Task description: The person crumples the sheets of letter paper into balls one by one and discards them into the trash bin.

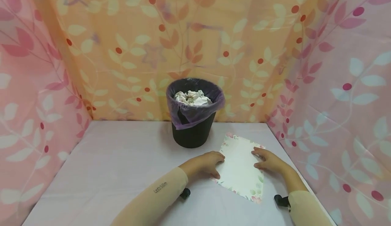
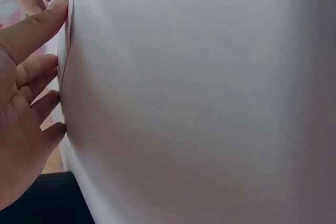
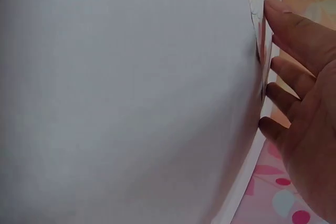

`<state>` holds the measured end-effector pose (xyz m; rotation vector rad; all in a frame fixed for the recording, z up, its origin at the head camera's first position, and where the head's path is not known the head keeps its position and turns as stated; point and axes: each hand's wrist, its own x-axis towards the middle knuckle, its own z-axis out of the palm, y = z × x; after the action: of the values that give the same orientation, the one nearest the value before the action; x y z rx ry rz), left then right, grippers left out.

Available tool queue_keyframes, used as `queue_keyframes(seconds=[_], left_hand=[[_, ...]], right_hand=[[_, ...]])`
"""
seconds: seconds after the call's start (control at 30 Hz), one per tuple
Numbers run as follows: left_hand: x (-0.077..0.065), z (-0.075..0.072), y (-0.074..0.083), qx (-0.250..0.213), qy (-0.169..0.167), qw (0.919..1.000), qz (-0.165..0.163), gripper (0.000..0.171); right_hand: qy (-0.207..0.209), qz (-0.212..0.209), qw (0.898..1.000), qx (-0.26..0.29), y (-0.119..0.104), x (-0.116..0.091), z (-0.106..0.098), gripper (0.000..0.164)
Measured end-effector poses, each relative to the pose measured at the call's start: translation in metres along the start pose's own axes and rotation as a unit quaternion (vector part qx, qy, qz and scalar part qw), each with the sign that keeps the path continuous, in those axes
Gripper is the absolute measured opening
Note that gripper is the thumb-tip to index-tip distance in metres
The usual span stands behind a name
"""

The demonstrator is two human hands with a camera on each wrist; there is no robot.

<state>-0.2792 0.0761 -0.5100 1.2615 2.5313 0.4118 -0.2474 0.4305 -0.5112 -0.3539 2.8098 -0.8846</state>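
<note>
A white sheet of paper (image 1: 239, 166) with a floral border lies tilted on the table at the right. My left hand (image 1: 207, 164) is at its left edge, thumb and fingers spread with the tips on the paper's margin. Across from it, my right hand (image 1: 269, 160) has its fingertips at the right edge, fingers apart. In the left wrist view, the left hand's fingers (image 2: 44, 30) reach the thin edge of the sheet. The right wrist view shows the right hand's thumb (image 3: 278, 14) beside the paper's patterned border. Neither hand is curled round anything.
Behind the paper stands a black waste bin (image 1: 192, 134) with a purple liner (image 1: 217, 100), holding crumpled paper (image 1: 195, 98). The table (image 1: 116, 171) has a pale cloth. Patterned curtains (image 1: 122, 66) enclose the back and both sides.
</note>
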Motion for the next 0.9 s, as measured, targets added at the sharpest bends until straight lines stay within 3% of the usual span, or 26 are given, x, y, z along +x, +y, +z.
queue_keyframes(seconds=[0.27,0.57,0.73,0.9], left_hand=[[-0.026,-0.003,-0.01,0.013,-0.009,0.9998,0.009,0.073],[-0.063,-0.005,-0.017,0.022,-0.018,0.9996,0.0,0.072],[-0.086,0.002,-0.017,0.006,0.004,0.9999,-0.012,0.075],[-0.101,0.008,-0.017,0.006,0.0,1.0,-0.003,0.092]], right_hand=[[-0.002,-0.032,0.997,-0.065,-0.029,-0.003,0.015,0.071],[0.01,-0.053,0.996,-0.077,-0.056,-0.004,0.035,0.084],[0.026,-0.021,0.997,-0.063,-0.055,0.0,0.039,0.097],[0.028,0.011,0.999,-0.045,-0.051,0.002,0.038,0.109]])
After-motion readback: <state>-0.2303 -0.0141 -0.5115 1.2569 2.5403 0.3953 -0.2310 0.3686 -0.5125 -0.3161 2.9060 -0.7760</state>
